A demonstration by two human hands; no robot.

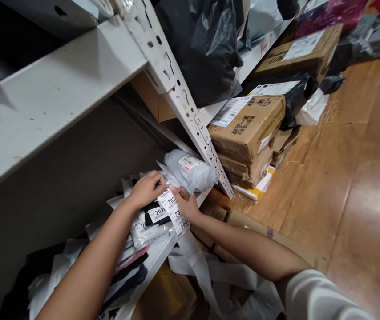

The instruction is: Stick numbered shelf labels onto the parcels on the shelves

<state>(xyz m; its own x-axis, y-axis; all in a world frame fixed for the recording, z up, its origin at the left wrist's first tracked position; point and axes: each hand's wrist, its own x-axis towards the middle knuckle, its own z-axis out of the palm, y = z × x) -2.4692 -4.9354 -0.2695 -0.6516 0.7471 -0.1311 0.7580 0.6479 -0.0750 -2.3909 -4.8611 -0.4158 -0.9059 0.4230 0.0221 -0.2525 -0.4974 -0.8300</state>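
A strip of white number labels [171, 205] hangs over the front edge of a low shelf. My right hand [186, 202] is closed on its upper part, thumb pressed on the paper. At the strip's top end, the fingers of my left hand [147, 190] are curled in a pinch. Under and beside my hands lie flat plastic-wrapped packages, one with a label reading 2026 [158, 215]. A grey wrapped parcel [188, 169] with a shipping label rests just beyond my fingers.
A white perforated shelf post [190, 111] rises beyond my hands. An upper shelf [59, 89] overhangs at the left. Cardboard boxes [250, 129] are stacked on the wooden floor [370, 178]. Loose backing paper [216, 275] trails below the low shelf.
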